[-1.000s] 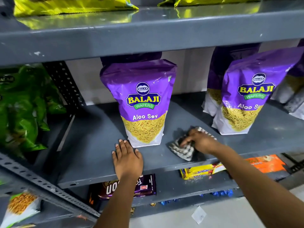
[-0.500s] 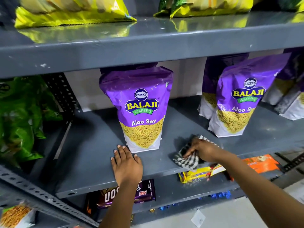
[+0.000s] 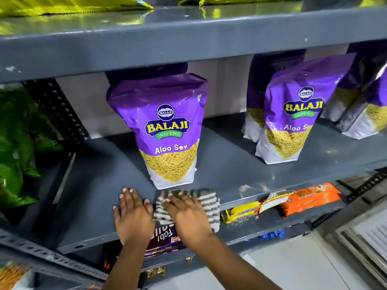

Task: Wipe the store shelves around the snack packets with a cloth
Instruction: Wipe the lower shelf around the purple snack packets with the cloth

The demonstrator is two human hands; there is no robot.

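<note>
A purple Balaji Aloo Sev packet (image 3: 167,130) stands upright on the grey middle shelf (image 3: 100,185). Directly in front of it, at the shelf's front edge, lies a black-and-white checked cloth (image 3: 206,203). My right hand (image 3: 188,216) presses flat on the cloth's left part, fingers pointing up and left. My left hand (image 3: 133,214) rests flat on the bare shelf just left of the cloth, fingers spread, almost touching my right hand. A second Aloo Sev packet (image 3: 293,118) stands further right on the same shelf, with more purple packets (image 3: 364,105) behind and beside it.
Green packets (image 3: 18,147) fill the bay at left, beyond a perforated upright (image 3: 60,116). Yellow-green packets (image 3: 69,5) lie on the shelf above. Below are a dark purple biscuit pack (image 3: 165,239), yellow packs (image 3: 243,212) and an orange pack (image 3: 310,197).
My right hand has slid the cloth leftward along the shelf's front edge, from the gap between the packets to right in front of the left packet. My left hand stayed put.
</note>
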